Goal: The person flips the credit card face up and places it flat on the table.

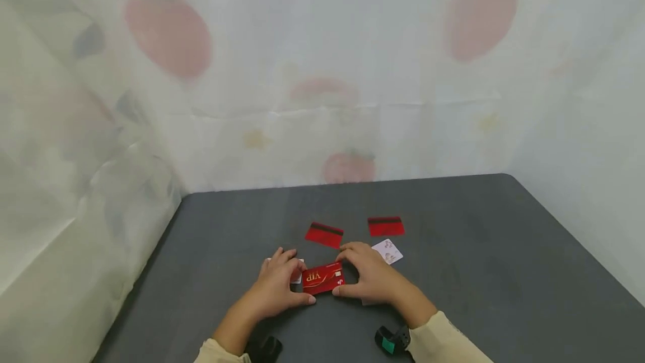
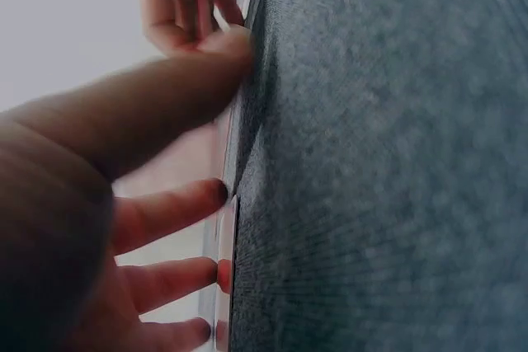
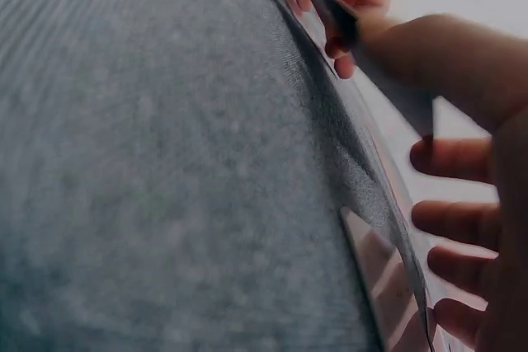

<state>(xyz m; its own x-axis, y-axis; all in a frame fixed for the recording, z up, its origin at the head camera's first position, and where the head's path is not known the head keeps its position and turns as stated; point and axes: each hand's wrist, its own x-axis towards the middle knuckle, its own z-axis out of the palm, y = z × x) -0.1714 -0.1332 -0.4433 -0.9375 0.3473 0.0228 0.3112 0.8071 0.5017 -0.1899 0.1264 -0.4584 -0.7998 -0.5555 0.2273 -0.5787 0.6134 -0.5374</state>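
Observation:
A red VIP card (image 1: 322,279) lies between the two hands in the head view, its gold lettering upside down. My left hand (image 1: 277,284) holds its left end, thumb at the near corner and a finger at the far one. My right hand (image 1: 370,276) grips the right end between thumb and index finger. In the right wrist view the card (image 3: 392,84) appears dark and tilted, raised off the table. A pale card (image 1: 297,278) lies partly hidden beneath the left hand. Beside the right hand is a white patterned card (image 1: 387,251).
Two red cards with black stripes, one left (image 1: 324,234) and one right (image 1: 386,226), lie beyond the hands. Another pale card's edge (image 1: 369,302) shows under the right hand. The dark grey table (image 1: 227,217) meets printed curtains (image 1: 403,139) at its back and sides.

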